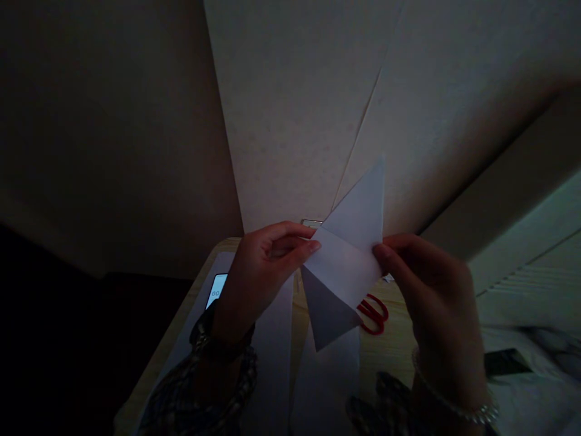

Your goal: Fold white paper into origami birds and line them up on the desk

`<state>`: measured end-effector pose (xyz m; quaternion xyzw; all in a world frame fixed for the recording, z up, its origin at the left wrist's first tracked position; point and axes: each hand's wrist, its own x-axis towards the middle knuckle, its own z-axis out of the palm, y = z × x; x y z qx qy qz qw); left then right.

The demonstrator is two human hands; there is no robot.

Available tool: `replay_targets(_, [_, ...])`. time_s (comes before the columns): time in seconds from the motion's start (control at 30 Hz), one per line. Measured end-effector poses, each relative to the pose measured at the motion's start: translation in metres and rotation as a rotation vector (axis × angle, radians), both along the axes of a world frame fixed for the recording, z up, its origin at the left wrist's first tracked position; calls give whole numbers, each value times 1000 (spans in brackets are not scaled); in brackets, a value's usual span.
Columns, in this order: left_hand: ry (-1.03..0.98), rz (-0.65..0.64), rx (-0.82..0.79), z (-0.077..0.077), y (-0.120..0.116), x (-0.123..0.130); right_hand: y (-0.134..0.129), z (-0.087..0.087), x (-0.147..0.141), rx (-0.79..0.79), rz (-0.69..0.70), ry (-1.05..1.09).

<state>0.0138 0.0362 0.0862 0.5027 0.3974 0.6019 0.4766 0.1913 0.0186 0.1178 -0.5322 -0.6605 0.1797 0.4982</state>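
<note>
A folded sheet of white paper (342, 260) is held up above the table, its creases forming a pointed flap at the top right and another at the lower left. My left hand (276, 257) pinches its left edge between thumb and fingers. On the opposite edge, my right hand (422, 284) grips the paper between thumb and forefinger. Beneath it, the red handles of a pair of scissors (376, 315) show on the table; the blades are hidden behind the paper.
White paper sheets (272, 363) lie on the light wooden table (390, 351). A phone with a lit screen (216, 289) rests at the left, partly behind my left wrist. A pale wall (299, 121) rises behind the table. At the lower right lies a dark flat object (506, 362) on something pale.
</note>
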Motion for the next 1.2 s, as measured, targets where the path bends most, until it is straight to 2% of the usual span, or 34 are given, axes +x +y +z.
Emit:
replay_targets(0.17, [-13, -62, -7, -1, 0, 0, -1, 1, -1, 17, -36, 37])
replay_targets(0.4, [48, -60, -6, -2, 1, -2, -2, 1, -3, 26, -71, 56])
replay_targets(0.97, [70, -7, 32, -5, 3, -2, -3, 2, -4, 28, -41, 29])
replay_targets(1.2, [53, 35, 2, -1, 1, -2, -3, 2, -3, 17, -8, 40])
